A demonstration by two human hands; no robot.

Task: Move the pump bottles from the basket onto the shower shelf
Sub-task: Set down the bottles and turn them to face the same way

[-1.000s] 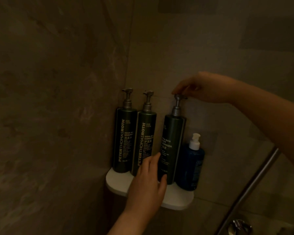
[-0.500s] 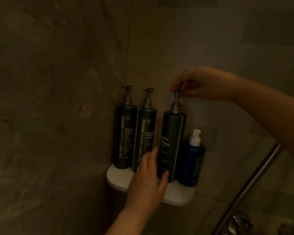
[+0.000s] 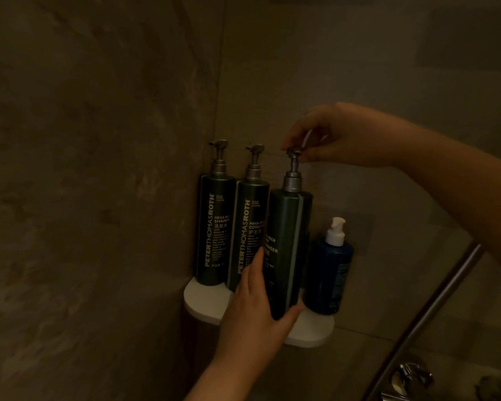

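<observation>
**Item: third pump bottle** (image 3: 287, 250). Dark green, tall, with a grey pump. It lies directly between the two hands, long axis upright and running from the lower hand up to the upper one. It is at the front of the shower shelf (image 3: 200, 299); its base is hidden behind the lower hand, so whether it is fully seated cannot be told. The label is turned partly leftward.

**Right hand** (image 3: 347, 137). Above the bottle, reaching in from the right. Fingertips and thumb pinch the pump head (image 3: 294, 153); the remaining fingers are curled.

**Left hand** (image 3: 255, 314). Below, reaching up from the near side. Its fingers lie up the bottle's left face and its thumb hooks round the lower front, so it grips the body. This is the hand nearer the base, and judged the one that steers any seating or turning.

**Neighbours.** The conditioner bottle (image 3: 250, 227) is touching or just beside the left hand's fingers. The shampoo bottle (image 3: 214, 227) is beyond it, in the corner. The blue bottle (image 3: 329, 273), white pump, stands just right of the left thumb, below the right wrist.

**Surroundings.** Tiled walls (image 3: 99, 169) lie behind both hands. A metal rail (image 3: 431, 308) slants below the right forearm, with a tap fitting (image 3: 411, 377) at its foot. No basket is in view.

**Judgement.** This is final placement: settle the bottle straight down, or twist it about its upright axis.
</observation>
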